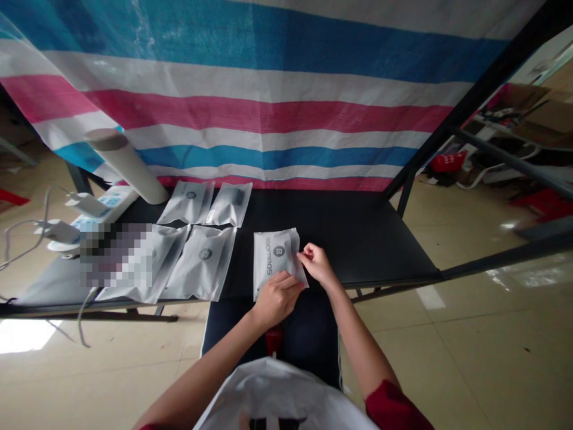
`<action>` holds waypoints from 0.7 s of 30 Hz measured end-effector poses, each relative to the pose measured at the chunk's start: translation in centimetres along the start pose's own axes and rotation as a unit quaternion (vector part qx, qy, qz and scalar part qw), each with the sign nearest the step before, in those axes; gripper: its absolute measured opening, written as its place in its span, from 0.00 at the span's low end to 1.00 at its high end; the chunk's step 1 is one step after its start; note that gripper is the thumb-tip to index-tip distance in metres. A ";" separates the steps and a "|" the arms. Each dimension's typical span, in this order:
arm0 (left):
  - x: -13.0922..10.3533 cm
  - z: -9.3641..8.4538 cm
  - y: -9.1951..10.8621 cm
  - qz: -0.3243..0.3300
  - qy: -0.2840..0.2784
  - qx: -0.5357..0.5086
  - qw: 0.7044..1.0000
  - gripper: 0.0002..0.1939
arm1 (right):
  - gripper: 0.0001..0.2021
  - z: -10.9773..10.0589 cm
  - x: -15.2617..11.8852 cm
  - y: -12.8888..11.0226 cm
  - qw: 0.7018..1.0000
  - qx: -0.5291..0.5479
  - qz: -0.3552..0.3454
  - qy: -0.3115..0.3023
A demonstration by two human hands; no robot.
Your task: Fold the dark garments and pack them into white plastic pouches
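Note:
A frosted plastic pouch (276, 254) with dark lettering and a round logo lies on the black table in front of me. My left hand (279, 298) rests on its lower edge, fingers pressed together at the near right corner. At the pouch's right edge, my right hand (315, 261) has its fingers curled in a pinch on the rim. Four similar pouches lie to the left, two at the back (187, 202) (230, 204) and two nearer (203, 263) (154, 263), the leftmost partly blurred out.
A pale cylinder (129, 167) leans beside a power strip (119, 206) with white plugs (62, 230) and cables at the left. A striped sheet (268, 113) hangs behind the black table (371, 239). Metal frame bars (505, 255) and a cluttered shelf stand at the right.

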State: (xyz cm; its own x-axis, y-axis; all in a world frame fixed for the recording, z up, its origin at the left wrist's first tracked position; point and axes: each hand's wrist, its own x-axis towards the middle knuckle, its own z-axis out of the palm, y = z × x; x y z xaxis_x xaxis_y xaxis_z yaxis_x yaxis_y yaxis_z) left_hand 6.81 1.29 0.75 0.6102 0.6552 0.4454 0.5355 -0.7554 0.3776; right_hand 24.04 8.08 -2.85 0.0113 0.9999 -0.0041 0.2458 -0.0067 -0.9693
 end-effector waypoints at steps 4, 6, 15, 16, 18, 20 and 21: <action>-0.9 0.3 2.3 0.017 0.014 0.019 1.000 0.15 | 0.15 -0.3 4.5 0.2 0.996 -0.046 -0.002 0.070; -1.2 0.7 3.0 0.002 0.020 0.017 1.000 0.14 | 0.13 -0.8 5.8 -0.1 0.995 -0.070 0.014 0.068; -1.8 1.5 3.6 -0.015 -0.014 -0.078 0.997 0.09 | 0.14 1.0 -0.9 -6.4 0.951 -0.263 -0.163 0.014; -2.1 1.6 3.7 0.000 -0.030 -0.091 0.995 0.09 | 0.14 1.7 -2.2 -6.9 0.942 -0.281 -0.180 -0.040; -2.7 1.6 3.9 0.029 -0.065 -0.113 0.991 0.09 | 0.18 2.9 -4.6 -7.1 0.916 -0.343 -0.191 -0.078; -3.5 1.4 4.0 0.041 -0.086 -0.119 0.988 0.08 | 0.23 3.2 -6.0 -6.6 0.895 -0.402 -0.183 -0.071; -3.9 1.2 3.9 0.039 -0.088 -0.119 0.988 0.08 | 0.24 2.8 -6.2 -6.2 0.886 -0.426 -0.174 -0.062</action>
State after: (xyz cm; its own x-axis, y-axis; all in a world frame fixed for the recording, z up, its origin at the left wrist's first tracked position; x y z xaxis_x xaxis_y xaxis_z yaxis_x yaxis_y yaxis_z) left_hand 7.23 -4.18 -0.44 0.7479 0.5700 0.3402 0.3426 -0.7704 0.5377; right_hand 19.75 1.91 2.47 -0.3023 0.9359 0.1807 0.8561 0.3499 -0.3803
